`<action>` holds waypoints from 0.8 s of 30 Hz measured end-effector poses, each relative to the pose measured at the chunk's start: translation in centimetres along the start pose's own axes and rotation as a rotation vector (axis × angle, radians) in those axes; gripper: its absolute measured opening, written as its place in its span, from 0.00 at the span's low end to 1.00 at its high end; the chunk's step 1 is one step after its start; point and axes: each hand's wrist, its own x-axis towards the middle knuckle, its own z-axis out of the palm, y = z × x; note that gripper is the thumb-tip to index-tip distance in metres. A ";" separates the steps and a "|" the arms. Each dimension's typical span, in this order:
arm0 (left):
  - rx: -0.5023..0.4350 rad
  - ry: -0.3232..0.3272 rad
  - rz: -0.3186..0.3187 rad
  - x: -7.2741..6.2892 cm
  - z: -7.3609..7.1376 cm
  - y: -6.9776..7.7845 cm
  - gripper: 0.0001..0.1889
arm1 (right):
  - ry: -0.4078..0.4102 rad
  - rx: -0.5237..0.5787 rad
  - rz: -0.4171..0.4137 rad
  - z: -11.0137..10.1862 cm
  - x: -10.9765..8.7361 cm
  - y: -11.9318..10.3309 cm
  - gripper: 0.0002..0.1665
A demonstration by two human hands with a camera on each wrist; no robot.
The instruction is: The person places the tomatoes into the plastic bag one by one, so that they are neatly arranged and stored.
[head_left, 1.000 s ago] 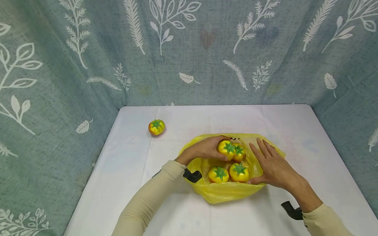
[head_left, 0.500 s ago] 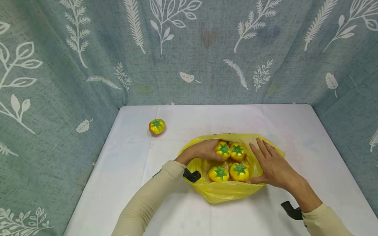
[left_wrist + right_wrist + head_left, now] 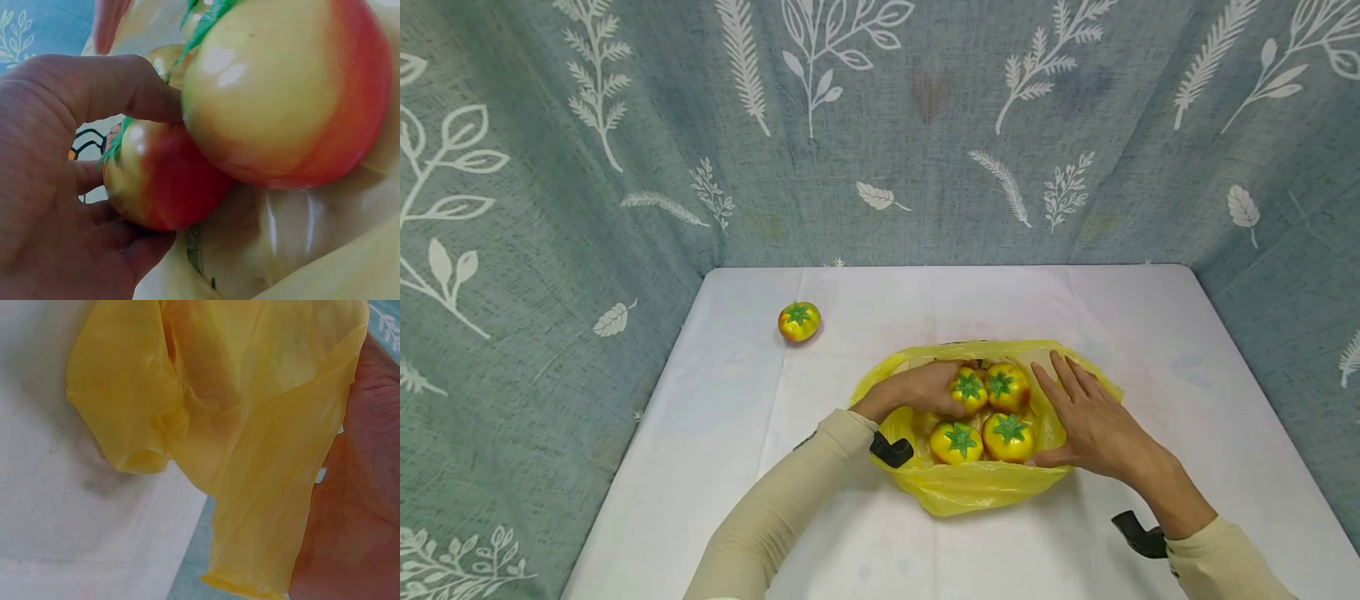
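Inside an open yellow plastic bag sit several yellow-and-red tomatoes with green star-shaped tops. My left hand reaches in over the bag's left side and grips the back-left tomato. In the left wrist view, thumb and fingers curl round this tomato, while a larger-looking one is close to the camera. Beside the held one is another tomato; two more, a front-left tomato and a front-right tomato, lie nearer me. My right hand, fingers spread and straight, rests against the bag's right rim.
A single tomato lies on the white tablecloth toward the back left. Blue-grey curtains with white leaf prints surround the table at the back and both sides. Black wrist mounts are strapped on both arms.
The left hand first shifts left and lower with its tomato, parting it from the neighbouring one, then settles slightly right in the bag. The right hand stays put.
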 end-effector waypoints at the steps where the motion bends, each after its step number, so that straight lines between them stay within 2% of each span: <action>1: -0.002 -0.008 0.006 0.1 0.1 -0.1 0.16 | 0.002 -0.002 -0.003 0.0 0.0 0.0 0.76; 2: -0.004 -0.015 0.011 0.1 0.1 -0.1 0.17 | 0.003 -0.004 -0.004 0.0 0.0 0.0 0.76; 9: 0.038 -0.015 0.040 0.5 0.3 -0.2 0.38 | -0.001 0.000 0.000 0.0 0.0 0.0 0.77; 16: 0.063 -0.017 0.050 0.3 0.3 0.1 0.40 | 0.003 -0.006 -0.002 0.0 0.0 0.0 0.76; 24: 0.107 -0.006 0.008 -0.2 0.2 0.3 0.42 | -0.007 0.001 0.021 0.0 0.0 -0.1 0.76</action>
